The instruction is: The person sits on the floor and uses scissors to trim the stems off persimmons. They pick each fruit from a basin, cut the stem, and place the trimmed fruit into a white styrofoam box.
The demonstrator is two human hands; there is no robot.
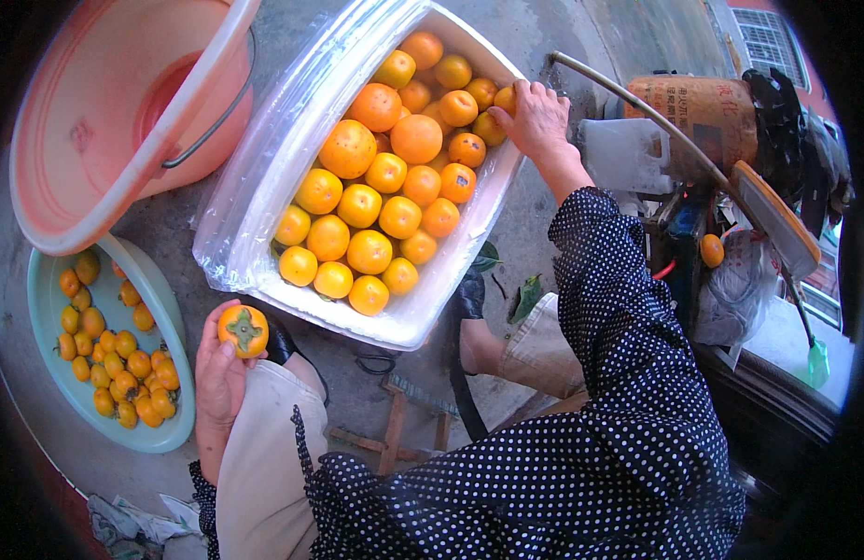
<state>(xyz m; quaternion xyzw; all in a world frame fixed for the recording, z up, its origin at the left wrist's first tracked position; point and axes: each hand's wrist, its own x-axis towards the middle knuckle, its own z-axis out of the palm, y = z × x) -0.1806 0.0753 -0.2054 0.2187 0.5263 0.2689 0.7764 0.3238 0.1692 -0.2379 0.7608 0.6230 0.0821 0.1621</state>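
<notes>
My left hand [218,378] holds an orange persimmon [243,330] by its sides, its green calyx facing up, beside my knee. A white foam box [432,318] with a clear plastic liner [229,245] stands in front of me, filled with many orange and yellow persimmons [369,252]. My right hand [540,119] reaches over the box's right rim, its fingertips touching a persimmon [505,100] at the far right corner. Whether the fingers grip that fruit cannot be told.
A pale green basin [176,301] holding small persimmons stands at the left, below a large pink plastic tub [54,140]. Green leaves [526,297] lie on the concrete floor right of the box. A small wooden stool [393,430], a white plastic jug [624,155] and a cardboard carton [715,119] are nearby.
</notes>
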